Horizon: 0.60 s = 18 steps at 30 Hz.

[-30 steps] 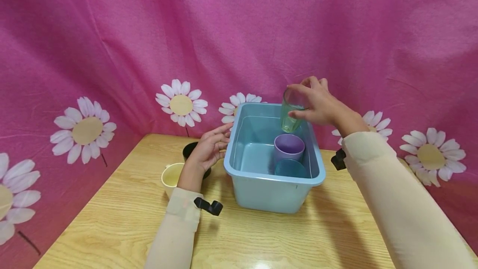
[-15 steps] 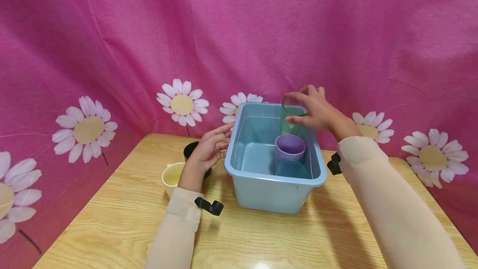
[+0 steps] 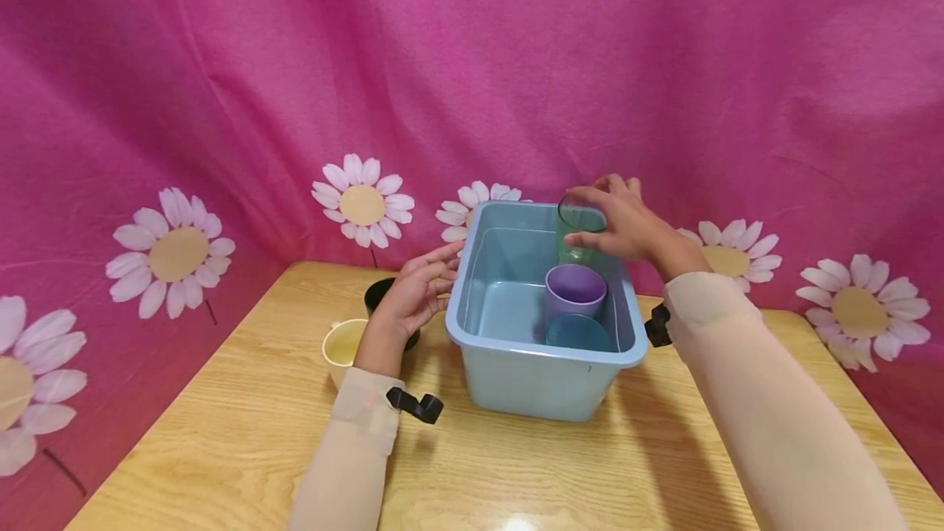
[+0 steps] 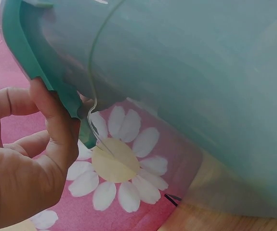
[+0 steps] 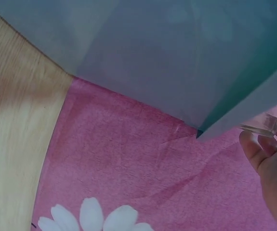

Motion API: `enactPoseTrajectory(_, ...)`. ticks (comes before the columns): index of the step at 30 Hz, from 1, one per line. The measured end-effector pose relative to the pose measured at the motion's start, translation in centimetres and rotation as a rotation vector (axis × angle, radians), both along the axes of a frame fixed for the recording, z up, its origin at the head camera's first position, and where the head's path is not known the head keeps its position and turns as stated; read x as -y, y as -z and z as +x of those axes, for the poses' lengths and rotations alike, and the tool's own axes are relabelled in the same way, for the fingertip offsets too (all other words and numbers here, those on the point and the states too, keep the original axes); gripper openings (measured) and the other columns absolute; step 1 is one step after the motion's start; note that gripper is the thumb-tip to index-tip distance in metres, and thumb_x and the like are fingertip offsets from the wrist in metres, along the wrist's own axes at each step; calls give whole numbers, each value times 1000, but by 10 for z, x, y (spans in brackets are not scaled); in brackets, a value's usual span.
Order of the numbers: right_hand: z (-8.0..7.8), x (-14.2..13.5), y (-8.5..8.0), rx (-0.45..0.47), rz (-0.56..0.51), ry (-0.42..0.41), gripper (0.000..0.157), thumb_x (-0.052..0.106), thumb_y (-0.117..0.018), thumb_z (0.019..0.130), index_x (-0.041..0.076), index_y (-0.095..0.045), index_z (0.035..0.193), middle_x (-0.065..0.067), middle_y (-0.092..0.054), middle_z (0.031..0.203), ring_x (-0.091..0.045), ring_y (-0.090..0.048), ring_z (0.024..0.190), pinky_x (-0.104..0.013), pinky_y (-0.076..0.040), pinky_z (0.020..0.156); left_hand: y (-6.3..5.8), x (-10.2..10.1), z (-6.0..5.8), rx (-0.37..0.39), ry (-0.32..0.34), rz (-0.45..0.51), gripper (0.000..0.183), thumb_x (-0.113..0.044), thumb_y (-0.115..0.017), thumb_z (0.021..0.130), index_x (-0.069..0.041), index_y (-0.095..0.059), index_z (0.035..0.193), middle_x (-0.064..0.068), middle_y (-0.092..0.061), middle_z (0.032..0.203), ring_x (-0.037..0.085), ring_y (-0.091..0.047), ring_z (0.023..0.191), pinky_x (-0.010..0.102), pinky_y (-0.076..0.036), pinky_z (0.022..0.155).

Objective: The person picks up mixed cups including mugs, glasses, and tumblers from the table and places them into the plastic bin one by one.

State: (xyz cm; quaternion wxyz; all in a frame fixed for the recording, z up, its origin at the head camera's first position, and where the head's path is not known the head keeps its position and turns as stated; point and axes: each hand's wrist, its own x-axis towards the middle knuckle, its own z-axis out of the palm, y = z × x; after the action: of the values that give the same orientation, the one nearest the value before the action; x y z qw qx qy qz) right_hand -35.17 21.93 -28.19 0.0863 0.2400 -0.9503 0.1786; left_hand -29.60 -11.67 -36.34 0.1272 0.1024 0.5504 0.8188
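My right hand (image 3: 618, 220) pinches a clear green drinking glass (image 3: 574, 251) near its top, thumb on the near side. The glass stands upright in the back right corner of the light blue plastic tub (image 3: 542, 348), behind a purple cup (image 3: 575, 289). In front of that cup is a teal cup (image 3: 578, 333), partly hidden by the tub's near rim. At the tub's left side, my left hand (image 3: 415, 293) touches the rim with fingers extended. The left wrist view shows its fingertips at the rim's outer edge (image 4: 46, 77).
A yellow cup (image 3: 342, 349) and a black cup (image 3: 376, 293) stand on the wooden table (image 3: 243, 424) left of the tub, partly covered by the left hand and wrist. A pink cloth (image 3: 472, 64) with large daisies hangs behind.
My right hand has lowered the green glass deeper into the tub's back right corner, and the glass has straightened. The left hand keeps its place at the rim.
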Motion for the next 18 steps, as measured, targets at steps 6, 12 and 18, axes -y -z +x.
enactPoseTrajectory(6, -3, -1, 7, 1, -12, -1, 79, 47, -83, 82, 20, -52, 150, -19, -39, 142, -38, -29, 126, -61, -46, 93, 0, -2, -1, -1, -3, 1, 59, 2, -44, 97, -8, -46, 155, 16, -52, 140, 14, -64, 80, 26, -57, 67)
enactPoseTrajectory(12, -6, -1, 13, 9, -22, 14, 79, 41, -84, 83, 18, -51, 151, -19, -38, 142, -39, -29, 126, -63, -46, 94, -1, -2, -1, -5, 3, 3, 59, 2, -44, 97, -8, -45, 155, 16, -52, 139, 14, -64, 79, 26, -56, 67)
enactPoseTrajectory(18, -7, -1, 18, 30, -17, 6, 79, 42, -84, 83, 20, -51, 151, -19, -40, 141, -38, -30, 125, -61, -47, 94, -1, -1, 0, 2, 2, 5, 58, 2, -44, 97, -9, -46, 154, 16, -53, 138, 14, -64, 78, 26, -57, 66)
